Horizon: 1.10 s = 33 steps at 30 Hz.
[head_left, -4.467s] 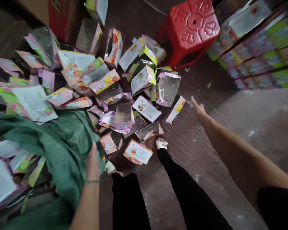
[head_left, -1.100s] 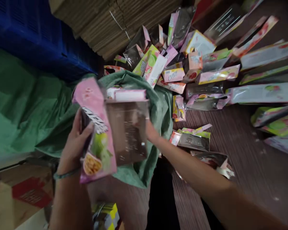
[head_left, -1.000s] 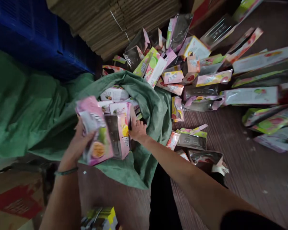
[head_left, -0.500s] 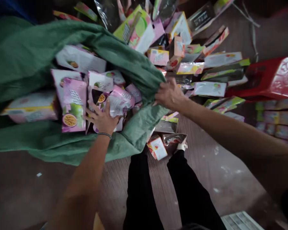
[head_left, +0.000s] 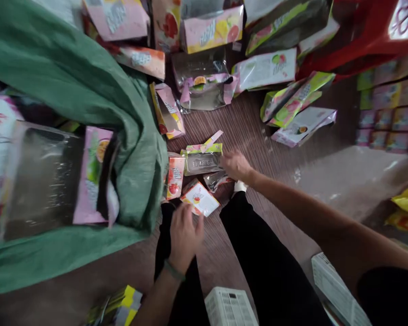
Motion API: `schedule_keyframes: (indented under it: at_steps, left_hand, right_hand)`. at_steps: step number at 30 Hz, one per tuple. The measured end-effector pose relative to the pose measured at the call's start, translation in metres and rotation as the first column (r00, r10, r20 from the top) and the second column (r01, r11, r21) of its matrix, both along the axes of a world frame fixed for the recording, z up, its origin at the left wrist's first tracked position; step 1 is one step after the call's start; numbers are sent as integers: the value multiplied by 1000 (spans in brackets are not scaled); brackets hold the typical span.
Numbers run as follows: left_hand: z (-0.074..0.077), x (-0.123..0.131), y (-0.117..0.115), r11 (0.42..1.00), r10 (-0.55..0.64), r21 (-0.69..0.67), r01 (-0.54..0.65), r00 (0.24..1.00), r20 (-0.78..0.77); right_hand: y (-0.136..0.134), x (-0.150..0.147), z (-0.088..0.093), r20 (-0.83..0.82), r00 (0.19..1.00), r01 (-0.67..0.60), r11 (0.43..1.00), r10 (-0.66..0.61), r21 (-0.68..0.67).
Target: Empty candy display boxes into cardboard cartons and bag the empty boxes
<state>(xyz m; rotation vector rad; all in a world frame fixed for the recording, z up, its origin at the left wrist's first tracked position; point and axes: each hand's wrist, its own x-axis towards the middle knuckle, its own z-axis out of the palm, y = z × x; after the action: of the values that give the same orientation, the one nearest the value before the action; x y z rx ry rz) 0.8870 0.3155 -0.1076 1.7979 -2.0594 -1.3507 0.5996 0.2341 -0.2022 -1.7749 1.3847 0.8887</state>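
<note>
My right hand [head_left: 237, 166] is blurred, its bent fingers at the right end of a green-edged carton [head_left: 202, 163] with a clear window. Whether they grip it, I cannot tell. My left hand [head_left: 185, 237], with a band at the wrist, is just below a white and orange carton [head_left: 201, 199], thumb apart from the fingers and nothing in it. Beside that stands a peach-coloured carton [head_left: 175, 176]. At left the green cloth sack [head_left: 139, 122] gapes open, with a pink passion-fruit carton [head_left: 91, 181] and a large clear-windowed carton [head_left: 47, 176] inside.
Several fruit cartons lie spread across the dark floor, among them a white one [head_left: 265, 70]. A red plastic stool-like object [head_left: 353, 50] stands at upper right, near stacked small boxes [head_left: 391, 108]. A white plastic basket [head_left: 231, 308] is between my legs.
My right hand has let go of the sack's rim and moved down to the cartons near my feet. My left hand has come out of the sack. The view has shifted right and closer.
</note>
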Motion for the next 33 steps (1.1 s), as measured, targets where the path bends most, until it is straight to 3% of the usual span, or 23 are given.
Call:
schedule_keyframes:
  at_steps: [2, 5, 6, 8, 10, 13, 17, 20, 23, 25, 27, 30, 33]
  left_hand:
    - [-69, -31, 11, 985, 60, 137, -107, 949, 309]
    - [-162, -51, 0, 936, 70, 226, -270, 773, 631]
    - [-183, -54, -4, 921, 70, 233, -312, 721, 689]
    - [-211, -58, -10, 907, 68, 230, -354, 660, 749]
    - [-220, -63, -8, 909, 85, 205, -362, 644, 760]
    - [-211, -70, 9, 915, 159, 132, -381, 643, 749]
    - [-169, -69, 52, 956, 148, 111, -271, 775, 614]
    - [-137, -59, 88, 956, 189, 85, -282, 810, 555]
    - [-132, -44, 101, 909, 285, 76, -409, 746, 602]
    - [-149, -36, 92, 900, 277, 112, -421, 752, 598]
    - [-174, -31, 75, 883, 239, 192, -429, 762, 601]
    - [-207, -29, 54, 790, 204, 324, -521, 721, 662]
    - [-220, -28, 49, 768, 143, 386, -511, 724, 674]
  right_hand:
    - [59, -28, -31, -10, 1000, 4, 997, -3, 82]
    - [114, -55, -77, -97, 995, 48, 993, -37, 111]
    - [124, -61, -91, -112, 993, 58, 990, -43, 129]
    - [133, -71, -114, -100, 994, 69, 982, -52, 174]
    - [133, -81, -123, -42, 998, 62, 972, -54, 229]
    - [128, -108, -106, 34, 998, 36, 957, -47, 289]
    - [111, -156, -52, 18, 999, 23, 949, -30, 314]
    - [75, -160, -34, 79, 996, 13, 977, -31, 214]
    - [25, -115, -57, 233, 971, 34, 998, -46, 53]
    - [-2, -72, -89, 258, 961, 88, 994, -100, 57]
    - [-15, -36, -124, 185, 957, 195, 968, -223, 158]
    - [-4, -17, -163, 27, 938, 326, 904, -346, 275]
    - [27, -32, -173, -9, 924, 374, 898, -383, 232]
